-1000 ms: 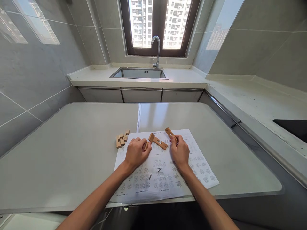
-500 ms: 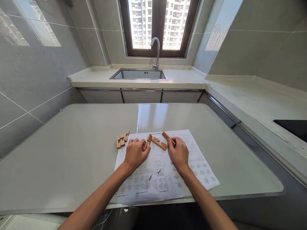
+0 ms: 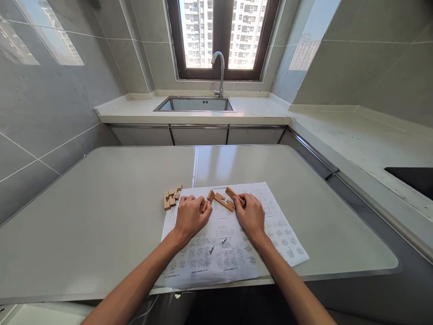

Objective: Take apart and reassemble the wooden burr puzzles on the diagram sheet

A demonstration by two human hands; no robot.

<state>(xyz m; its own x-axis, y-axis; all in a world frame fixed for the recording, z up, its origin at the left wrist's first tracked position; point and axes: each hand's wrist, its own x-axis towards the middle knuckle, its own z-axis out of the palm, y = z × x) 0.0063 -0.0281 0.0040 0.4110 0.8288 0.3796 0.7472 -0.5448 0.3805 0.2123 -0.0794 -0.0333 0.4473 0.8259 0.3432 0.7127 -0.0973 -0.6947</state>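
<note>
Since the earlier frame, the right hand [image 3: 251, 214] brings its wooden stick [image 3: 235, 195] in to the left, nearer to the other hand. The left hand [image 3: 192, 215] stays in almost the same spot.

The right fingers are pinched close on the stick. Its free end pokes out past them, away from the person and a bit to the left. The left fingers are curled tight around a small wooden piece [image 3: 204, 206], and only a bit of it shows. A short wooden block [image 3: 210, 196] tips up just past the left fingertips. I can't tell if it is part of that same piece.

Between the two sets of fingers lies a flat wooden piece [image 3: 223, 201] with a notch cut in it. The stick is just beside it, and I can't tell if they touch.

The step in hand looks like holding the stick close to the flat piece. I think the next move calls for a gentle turn of the stick, with the left fingers keeping quiet.

Under the fingers is a big paper [image 3: 233, 266] with lots of small drawings. To the left of the left fingers, by the paper's far corner, sit some pale wooden blocks [image 3: 171, 197]. All of it is on a white desk [image 3: 84, 216].
</note>
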